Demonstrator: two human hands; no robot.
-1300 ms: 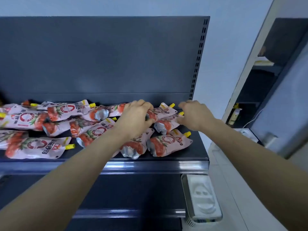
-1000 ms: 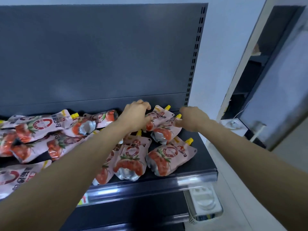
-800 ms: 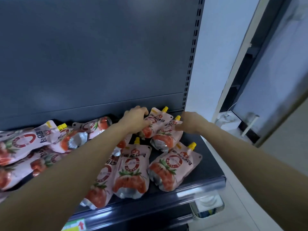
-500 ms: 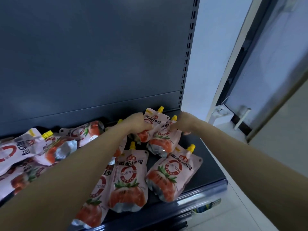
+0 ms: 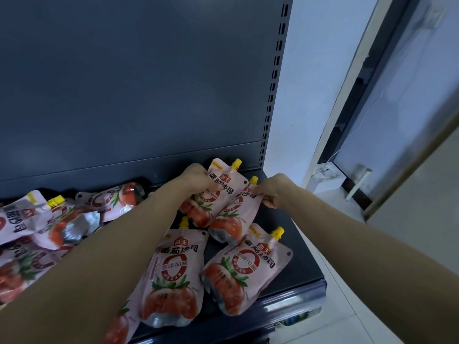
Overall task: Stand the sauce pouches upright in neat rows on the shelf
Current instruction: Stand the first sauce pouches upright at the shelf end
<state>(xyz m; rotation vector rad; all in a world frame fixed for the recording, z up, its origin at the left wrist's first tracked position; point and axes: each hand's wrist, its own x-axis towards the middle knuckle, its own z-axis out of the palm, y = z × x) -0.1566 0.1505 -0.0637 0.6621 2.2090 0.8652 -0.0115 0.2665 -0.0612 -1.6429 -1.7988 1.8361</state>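
My left hand (image 5: pixel 198 181) gripped the rear pouch (image 5: pixel 224 182) along its left edge, fingers curled onto its printed face. This pouch stood tilted at the back right of the shelf (image 5: pixel 301 259), its yellow cap (image 5: pixel 236 163) uppermost and close to the dark back panel (image 5: pixel 124 83). I could not tell whether its base touched the shelf, since that part was hidden.

My right hand (image 5: pixel 275 191) pinched the second pouch (image 5: pixel 236 212) at its upper right edge, just below the spout, thumb and fingers closed on the film. The second pouch overlapped the lower right of the rear pouch and leaned the same way, its silver base turned toward me.

Two further pouches lay flat nearer the front lip (image 5: pixel 298 292). The front-centre pouch (image 5: pixel 173 276) pointed its spout toward the back; the front-right pouch (image 5: pixel 246 269) lay just beside it, angled to the right. Both lay face up, showing a red ring and a tomato.

To the left of my left forearm, a heap of pouches (image 5: pixel 49 219) lay jumbled and overlapping, none upright. A slotted upright (image 5: pixel 273 83) bounded the back panel on the right, with a white wall (image 5: pixel 313 70) beyond it.
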